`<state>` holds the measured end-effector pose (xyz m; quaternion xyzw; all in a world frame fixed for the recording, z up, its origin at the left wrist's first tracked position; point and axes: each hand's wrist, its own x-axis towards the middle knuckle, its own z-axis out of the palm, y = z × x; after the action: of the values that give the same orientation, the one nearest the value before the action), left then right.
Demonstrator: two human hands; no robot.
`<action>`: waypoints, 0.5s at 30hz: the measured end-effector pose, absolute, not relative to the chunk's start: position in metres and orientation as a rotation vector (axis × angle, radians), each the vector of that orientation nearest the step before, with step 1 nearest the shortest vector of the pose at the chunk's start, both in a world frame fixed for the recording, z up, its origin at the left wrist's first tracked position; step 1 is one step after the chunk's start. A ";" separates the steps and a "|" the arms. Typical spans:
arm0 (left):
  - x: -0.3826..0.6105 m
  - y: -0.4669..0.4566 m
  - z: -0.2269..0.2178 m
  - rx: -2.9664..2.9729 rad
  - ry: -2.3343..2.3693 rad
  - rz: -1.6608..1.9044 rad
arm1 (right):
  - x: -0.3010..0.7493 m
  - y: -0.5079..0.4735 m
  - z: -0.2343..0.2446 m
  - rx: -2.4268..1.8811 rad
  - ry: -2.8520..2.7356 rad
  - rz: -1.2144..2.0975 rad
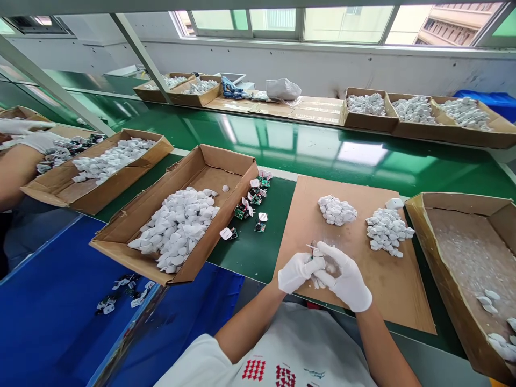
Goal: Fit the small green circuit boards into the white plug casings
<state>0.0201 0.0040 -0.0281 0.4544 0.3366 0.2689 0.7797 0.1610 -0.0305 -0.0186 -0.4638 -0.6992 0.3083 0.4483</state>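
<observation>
Both gloved hands meet above the near part of a brown cardboard sheet (306, 215). My left hand (299, 271) is closed in a pinch on a small circuit board (312, 249) with a white piece attached, mostly hidden by the fingers. Against the same piece, my right hand (350, 279) has its thumb and fingers curled in; what exactly it grips is hidden. A few white plastic pieces show under the fingers. Further off on the sheet lie two heaps of small white casings, a left heap (336, 210) and a right heap (387, 232).
Left stands a cardboard box (237, 201) of white pieces, with loose circuit boards (253, 196) beside it. A shallow box (439, 279) stands at right. Behind runs a green conveyor belt (282, 140). A co-worker's gloved hand (40, 141) is at far left, near another box (155, 156).
</observation>
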 end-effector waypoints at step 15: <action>0.014 0.005 -0.031 1.026 0.692 0.815 | 0.151 -0.030 -0.015 -1.226 -1.705 0.212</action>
<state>0.0141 0.0050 -0.0305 0.4673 0.3153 0.3711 0.7379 0.1508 -0.0297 -0.0146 -0.5055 -0.7028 0.0874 0.4928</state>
